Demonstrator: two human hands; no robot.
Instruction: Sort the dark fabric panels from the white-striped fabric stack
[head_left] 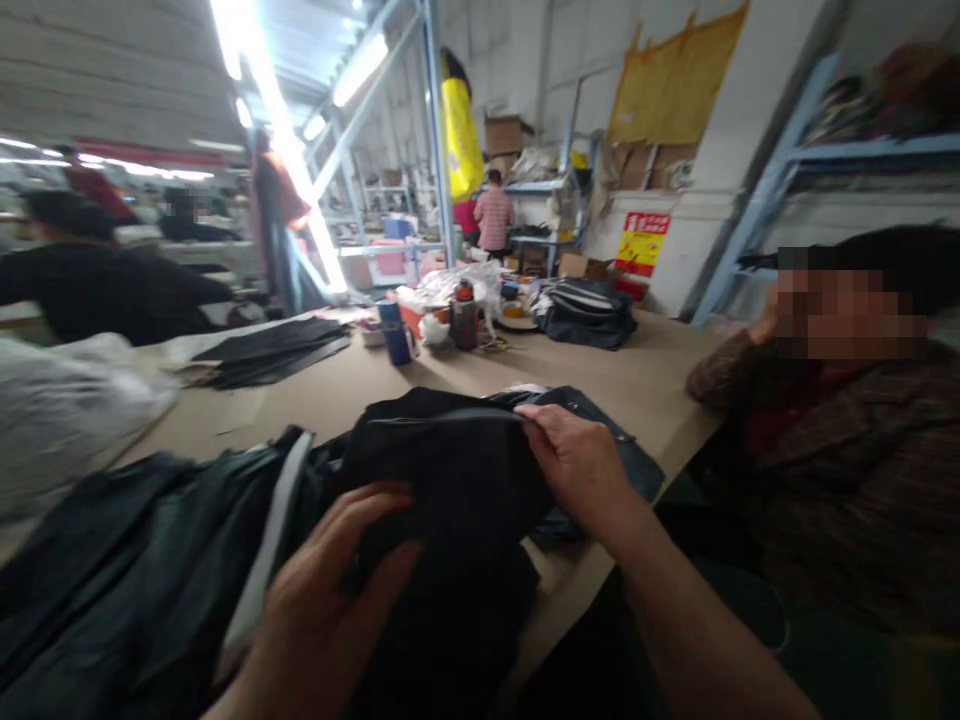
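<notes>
A piece of black fabric (457, 480) is raised in front of me, its lower part hanging toward the table's near edge. My right hand (581, 460) pinches its upper right edge between thumb and fingers. A grey line runs along the top of the fabric. My left hand (322, 580) is at the fabric's left side, thumb and fingers apart; whether the fingertips touch the cloth is unclear. Left of it lies a heap of dark green garments (142, 540) with a white stripe. Another folded dark garment (626, 455) rests behind my right hand.
On the brown table (637, 365) stand a blue cup (396, 333) and a dark bottle (464, 318). Folded dark clothes (585, 310) and flat black pieces (277, 350) lie farther back. Clear plastic (75, 410) is at left. A person (840, 450) sits close on the right.
</notes>
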